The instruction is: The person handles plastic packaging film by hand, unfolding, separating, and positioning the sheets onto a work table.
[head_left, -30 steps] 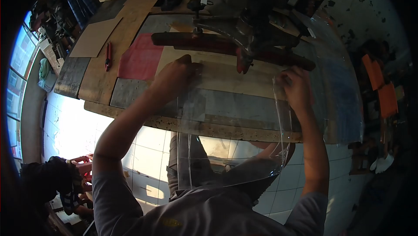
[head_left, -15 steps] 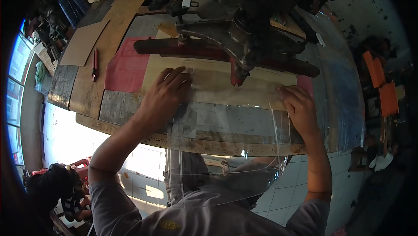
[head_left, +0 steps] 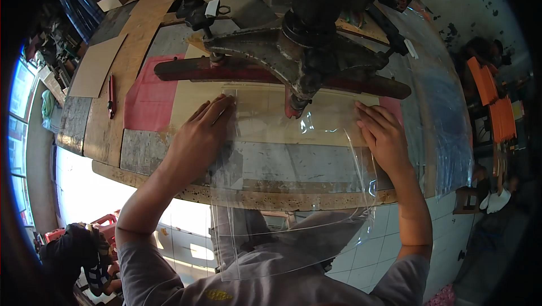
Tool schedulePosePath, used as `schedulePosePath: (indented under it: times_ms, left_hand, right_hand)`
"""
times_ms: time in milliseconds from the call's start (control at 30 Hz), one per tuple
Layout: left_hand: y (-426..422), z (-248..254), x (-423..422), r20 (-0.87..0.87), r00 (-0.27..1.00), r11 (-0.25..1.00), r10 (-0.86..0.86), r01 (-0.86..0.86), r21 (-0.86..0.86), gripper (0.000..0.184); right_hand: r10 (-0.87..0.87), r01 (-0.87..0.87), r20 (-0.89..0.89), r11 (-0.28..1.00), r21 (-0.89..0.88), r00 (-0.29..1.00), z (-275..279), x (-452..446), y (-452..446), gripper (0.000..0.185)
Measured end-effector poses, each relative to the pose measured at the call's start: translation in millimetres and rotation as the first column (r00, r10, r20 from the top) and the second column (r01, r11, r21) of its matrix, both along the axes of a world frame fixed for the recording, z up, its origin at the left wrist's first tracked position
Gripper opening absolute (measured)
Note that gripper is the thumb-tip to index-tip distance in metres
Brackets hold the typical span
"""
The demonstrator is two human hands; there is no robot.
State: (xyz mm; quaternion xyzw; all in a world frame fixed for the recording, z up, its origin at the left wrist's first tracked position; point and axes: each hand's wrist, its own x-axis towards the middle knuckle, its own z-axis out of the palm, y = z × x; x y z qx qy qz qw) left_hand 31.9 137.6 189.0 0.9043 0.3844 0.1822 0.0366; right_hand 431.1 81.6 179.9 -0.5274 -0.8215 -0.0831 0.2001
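A clear plastic sheet point(head_left: 299, 170) lies over the table's front edge and hangs down toward my lap. My left hand point(head_left: 206, 128) is at its left side, fingers pressed together near the top corner. At the right side my right hand point(head_left: 384, 134) has its fingers closed on the sheet's edge. Just beyond both hands, a long dark red bar point(head_left: 237, 71) of a metal press point(head_left: 305, 57) crosses over a yellowish strip point(head_left: 322, 103). Red material point(head_left: 151, 94) shows from beneath the bar's left end.
A red cutter point(head_left: 111, 97) and a brown cardboard piece point(head_left: 97, 66) lie on the left of the wooden table point(head_left: 101, 136). Bluish plastic film point(head_left: 449, 142) drapes over the table's right end. A person in dark clothing point(head_left: 70, 255) is at the lower left.
Both hands have shifted down toward the table's front in view, my left one also leftward. The press and table appear lower and nearer as the camera view moved.
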Motion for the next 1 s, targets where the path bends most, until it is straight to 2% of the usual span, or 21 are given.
schedulePosePath:
  times_ms: [333,433,533,633,733,1000]
  left_hand:
    - [8.2,-0.8,1.3,0.013,1.000,0.998,0.023,-0.023,-0.055,0.056]
    - [7.8,3.8,2.3,-0.027,1.000,0.998,0.014,-0.016,-0.067,0.047]
    - [7.7,2.9,2.7,-0.005,0.999,0.998,0.040,-0.040,-0.043,0.055]
    - [8.1,-2.8,-1.3,0.006,0.999,0.998,0.037,-0.036,-0.043,0.055]
    - [9.2,-4.4,-2.9,0.002,1.000,0.999,0.031,-0.031,-0.033,0.053]
    - [9.0,-5.7,-6.2,-0.014,1.000,1.000,0.022,-0.022,0.004,0.045]
  right_hand:
    - [-0.022,0.022,-0.012,1.000,0.003,1.000,0.3,-3.8,3.3,0.027]
    - [-0.020,0.019,-0.022,1.000,-0.005,1.000,-0.1,-2.6,3.8,0.027]
    - [-0.021,0.021,-0.022,1.000,-0.016,1.000,0.8,-2.9,4.7,0.026]
    - [-0.028,0.027,-0.050,0.999,-0.035,0.998,1.8,-4.7,4.5,0.025]
    - [-0.061,0.055,-0.094,0.997,-0.063,0.994,2.6,-7.5,3.6,0.023]
    - [-0.082,0.076,-0.073,0.994,-0.078,0.994,-1.3,-8.4,2.9,0.026]
